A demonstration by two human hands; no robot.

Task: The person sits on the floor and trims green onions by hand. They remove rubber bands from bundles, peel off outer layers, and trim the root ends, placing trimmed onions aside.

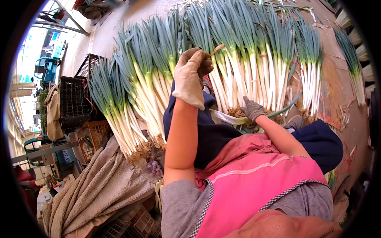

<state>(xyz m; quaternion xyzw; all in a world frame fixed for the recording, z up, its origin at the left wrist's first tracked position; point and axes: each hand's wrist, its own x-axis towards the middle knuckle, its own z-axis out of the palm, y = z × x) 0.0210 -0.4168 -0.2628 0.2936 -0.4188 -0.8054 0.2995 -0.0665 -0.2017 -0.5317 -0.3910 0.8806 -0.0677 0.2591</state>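
Observation:
My left hand [193, 68], in a pale glove with dark fingertips, is raised over a row of long green onions [247, 68]. Its fingers are curled together around a thin tan strip [218, 49], perhaps a dried leaf. Lower down, my right hand [253, 110], in a grey glove, rests palm down at the onions' root ends [236, 113]; whether it grips anything is hidden. A pale flat leaf or strip [229, 118] lies beside its wrist. More onions with roots [122, 119] lie in bunches on the left, their green tops pointing away from me.
Black plastic crates [75, 101] and an orange crate [98, 132] stand at the left, near a beige quilted cloth [104, 184]. One smaller bunch [352, 68] lies at the far right. Red-tied onions [309, 71] rest on cardboard [336, 83]. My knees are bent close to the row.

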